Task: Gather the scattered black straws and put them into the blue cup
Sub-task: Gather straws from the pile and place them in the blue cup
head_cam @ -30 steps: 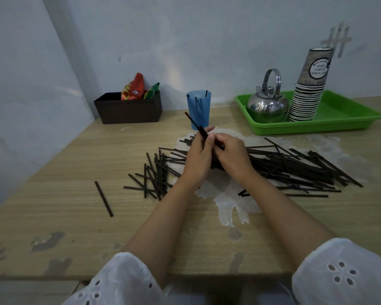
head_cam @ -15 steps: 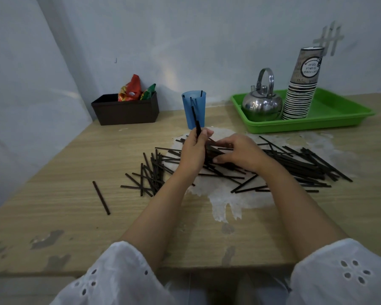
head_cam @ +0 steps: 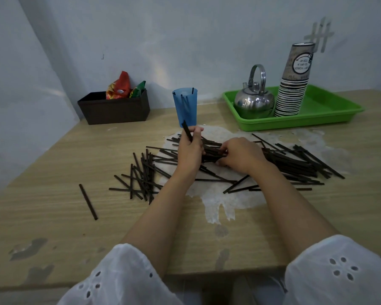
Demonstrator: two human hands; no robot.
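The left hand (head_cam: 188,153) grips one straw (head_cam: 186,132) in curled fingers, its upper end tilted up just in front of the cup (head_cam: 186,111). The right hand (head_cam: 240,156) curls its fingers round a bunch of the straws (head_cam: 295,164) heaped across the middle of the desk (head_cam: 53,172). A few more stand inside the cup, near the back edge.

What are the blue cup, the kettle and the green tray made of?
The blue cup looks like see-through plastic: straws show through its wall. The kettle is polished metal, likely steel, with mirror-like reflections. The green tray seems smooth, slightly glossy plastic, evenly coloured.
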